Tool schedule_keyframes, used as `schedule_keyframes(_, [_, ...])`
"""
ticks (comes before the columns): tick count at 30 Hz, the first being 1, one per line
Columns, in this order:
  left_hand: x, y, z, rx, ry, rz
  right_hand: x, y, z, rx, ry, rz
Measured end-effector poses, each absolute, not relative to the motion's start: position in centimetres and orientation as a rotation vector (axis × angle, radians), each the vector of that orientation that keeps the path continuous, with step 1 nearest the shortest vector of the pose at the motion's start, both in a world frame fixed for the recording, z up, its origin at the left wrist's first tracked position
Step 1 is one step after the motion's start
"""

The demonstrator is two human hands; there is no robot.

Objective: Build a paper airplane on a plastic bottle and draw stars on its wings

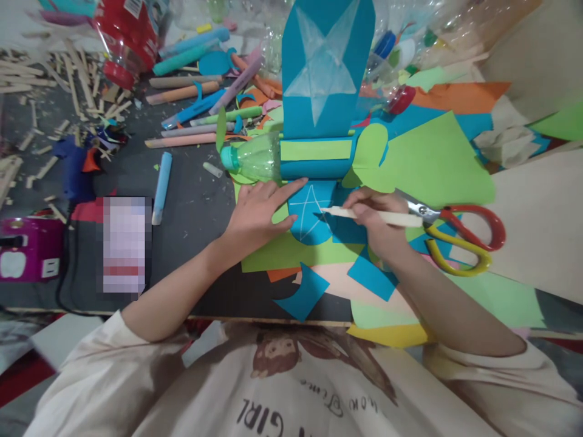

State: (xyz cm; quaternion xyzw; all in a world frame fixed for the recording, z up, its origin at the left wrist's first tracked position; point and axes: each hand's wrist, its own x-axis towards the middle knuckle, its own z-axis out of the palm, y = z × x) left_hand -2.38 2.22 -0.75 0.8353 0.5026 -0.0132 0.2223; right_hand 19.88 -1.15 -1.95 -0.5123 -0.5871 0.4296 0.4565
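My right hand (376,221) grips a white marker (398,217), its tip on the star outline drawn on a rounded blue paper tab (319,233). Spread out with fingers apart, my left hand (257,209) rests at the tab's left edge, holding nothing. The tab hangs from a green plastic bottle (259,159) with a teal cap, lying on its side and wrapped in blue paper with a light green strip (316,150). Above the bottle, a larger blue paper piece (291,115) carries a white filled star (321,64). Scissors (460,227) with red and yellow handles lie beside my right hand.
Blue paper offcuts (305,294) and green sheets (437,158) lie around the bottle. Leftward are several markers (186,91), a blue glue gun (73,167), a blurred phone-like thing (124,243), a purple box (31,249) and wooden sticks (77,73). A red bottle (125,36) is behind.
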Motion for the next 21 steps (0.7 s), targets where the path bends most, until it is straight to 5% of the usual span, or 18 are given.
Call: schedule_keyframes(21, [-2.5, 2.1, -0.9, 2.350, 1.366, 0.006, 18.5, -1.1, -2.0, -1.180, -1.928, 0.875])
